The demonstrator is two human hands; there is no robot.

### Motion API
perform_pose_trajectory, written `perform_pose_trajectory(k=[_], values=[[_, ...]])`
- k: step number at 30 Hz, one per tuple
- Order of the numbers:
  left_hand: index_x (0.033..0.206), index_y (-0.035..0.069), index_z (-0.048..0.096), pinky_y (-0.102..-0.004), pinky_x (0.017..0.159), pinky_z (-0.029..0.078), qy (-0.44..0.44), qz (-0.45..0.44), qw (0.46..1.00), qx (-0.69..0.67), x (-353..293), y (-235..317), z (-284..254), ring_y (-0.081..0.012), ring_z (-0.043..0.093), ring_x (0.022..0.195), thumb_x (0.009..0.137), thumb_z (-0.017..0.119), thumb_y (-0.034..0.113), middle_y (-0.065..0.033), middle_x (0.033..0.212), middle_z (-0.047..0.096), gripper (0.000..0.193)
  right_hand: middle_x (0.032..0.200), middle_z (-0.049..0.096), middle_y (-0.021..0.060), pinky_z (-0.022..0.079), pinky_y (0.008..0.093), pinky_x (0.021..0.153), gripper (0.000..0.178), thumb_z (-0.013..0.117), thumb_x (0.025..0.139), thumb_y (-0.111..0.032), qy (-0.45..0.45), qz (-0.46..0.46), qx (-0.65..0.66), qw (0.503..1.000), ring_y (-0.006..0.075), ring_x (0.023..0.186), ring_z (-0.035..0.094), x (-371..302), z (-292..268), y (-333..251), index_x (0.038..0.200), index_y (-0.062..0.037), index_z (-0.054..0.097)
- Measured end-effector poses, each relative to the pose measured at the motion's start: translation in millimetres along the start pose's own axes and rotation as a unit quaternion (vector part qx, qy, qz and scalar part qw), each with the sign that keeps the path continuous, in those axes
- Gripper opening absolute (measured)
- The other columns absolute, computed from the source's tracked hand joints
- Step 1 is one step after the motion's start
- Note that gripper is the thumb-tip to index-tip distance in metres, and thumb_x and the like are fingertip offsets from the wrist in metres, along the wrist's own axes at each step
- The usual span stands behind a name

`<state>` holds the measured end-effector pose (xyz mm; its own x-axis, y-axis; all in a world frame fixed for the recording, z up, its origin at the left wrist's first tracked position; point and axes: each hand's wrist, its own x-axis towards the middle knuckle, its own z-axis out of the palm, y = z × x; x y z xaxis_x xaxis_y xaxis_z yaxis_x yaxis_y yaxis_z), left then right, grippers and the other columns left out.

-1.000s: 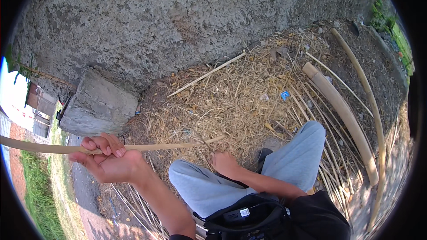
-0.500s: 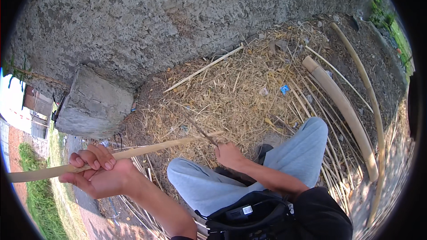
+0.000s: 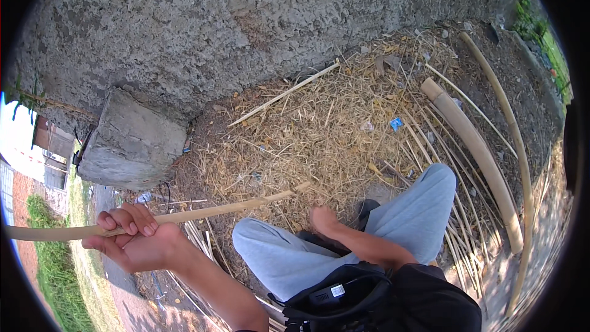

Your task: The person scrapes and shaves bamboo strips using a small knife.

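A long, pale bamboo strip [image 3: 209, 211] runs from the left edge to just beyond my knees. My left hand [image 3: 136, 233] is closed around it, palm up, with the fingers curled over the top. The strip's free end lies a little above and left of my right hand [image 3: 324, 220], which is closed in a fist between my knees. Half a second ago a thin dark knife blade stuck out of this fist; its blade cannot be made out now. My right hand appears apart from the strip.
Straw-like shavings [image 3: 307, 129] cover the ground ahead. A thick bamboo pole [image 3: 476, 157] and a thinner bent pole [image 3: 513, 129] lie at the right. Several split strips [image 3: 461, 240] lie beside my right knee. A concrete block [image 3: 132, 141] stands against the rough wall [image 3: 246, 18].
My right hand has moved slightly right and down, away from the strip. The knife blade that crossed the strip's end no longer shows. My left hand keeps its grip nearly in place.
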<state>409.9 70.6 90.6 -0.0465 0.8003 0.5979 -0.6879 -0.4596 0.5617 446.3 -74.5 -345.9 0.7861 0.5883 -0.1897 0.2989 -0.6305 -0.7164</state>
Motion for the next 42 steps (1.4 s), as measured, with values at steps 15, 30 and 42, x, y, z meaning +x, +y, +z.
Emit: perform_pose_trajectory(k=[15,30,42], values=[[0.074,0.011,0.045,-0.02,0.031,0.017,0.078,0.041,0.996,0.016,17.6,5.5,-17.8,-0.0069,0.023,0.036,0.104,0.037,0.046,0.0009,0.05,0.035,0.047,0.07,0.064,0.0277,0.054,0.0532,0.065,0.025,0.054,0.092,-0.02,-0.035,-0.034,0.031,0.998,0.0453,0.07,0.066,-7.4,-28.1,-52.8,0.089,0.0026,0.064],[0.072,0.012,0.045,-0.0209,0.034,0.015,0.102,0.031,0.993,0.04,14.6,1.0,-22.1,-0.007,0.02,0.036,0.105,0.034,0.047,0.0023,0.049,0.033,0.049,0.068,0.064,0.0271,0.055,0.0534,0.06,0.033,0.051,0.096,-0.026,0.025,-0.117,0.019,0.993,0.0452,0.064,0.066,-28.3,-52.7,-79.4,0.083,0.0027,0.061],[0.075,0.01,0.046,-0.0204,0.031,0.017,0.059,0.045,0.997,0.034,8.5,3.7,-12.6,-0.0073,0.023,0.034,0.104,0.037,0.047,0.0009,0.05,0.035,0.048,0.078,0.067,0.0279,0.057,0.0512,0.07,0.022,0.057,0.086,-0.017,-0.012,-0.006,0.019,1.0,0.0457,0.078,0.068,-21.4,-51.3,-77.4,0.084,0.0015,0.068]])
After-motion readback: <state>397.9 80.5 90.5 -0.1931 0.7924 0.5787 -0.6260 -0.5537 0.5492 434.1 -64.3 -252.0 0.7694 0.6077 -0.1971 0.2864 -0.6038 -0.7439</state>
